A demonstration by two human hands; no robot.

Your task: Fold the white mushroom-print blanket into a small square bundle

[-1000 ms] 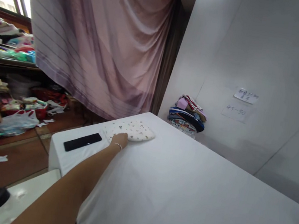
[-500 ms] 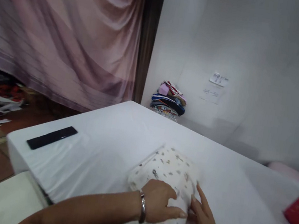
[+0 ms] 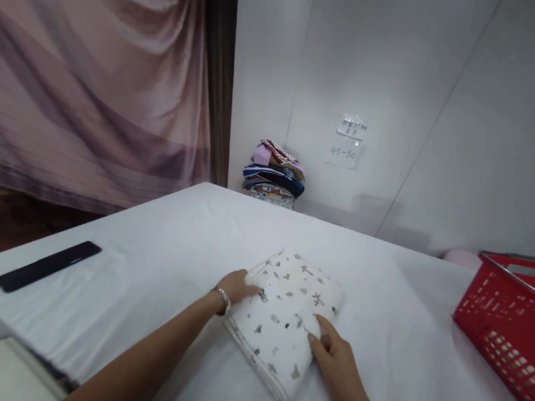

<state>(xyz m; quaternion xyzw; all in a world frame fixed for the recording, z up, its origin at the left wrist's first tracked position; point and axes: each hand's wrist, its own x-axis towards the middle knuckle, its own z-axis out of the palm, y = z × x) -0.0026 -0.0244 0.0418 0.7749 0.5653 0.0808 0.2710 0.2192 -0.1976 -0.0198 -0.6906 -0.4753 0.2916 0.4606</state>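
A folded white cloth point(image 3: 282, 303) with a small green, brown and grey print lies on the white-covered table. Its layered edges show along the near left side. My left hand point(image 3: 235, 287), with a silver bracelet at the wrist, grips the cloth's left edge, thumb on top and the other fingers mostly hidden. On the opposite side my right hand point(image 3: 333, 351) is closed at the right edge, thumb and forefinger tips on the print and the remaining fingers partly out of sight.
A red plastic basket point(image 3: 515, 324) with a metal handle stands on the table at right. A flat black object point(image 3: 47, 266) lies at left. Behind the table's far edge rises a stack of folded fabrics point(image 3: 275, 173) by the wall. A pink curtain point(image 3: 91, 67) hangs at left.
My left hand has gone from the cloth's near middle to its left edge. The cloth has been turned and lies flatter. My view has swung right, bringing more of the basket in.
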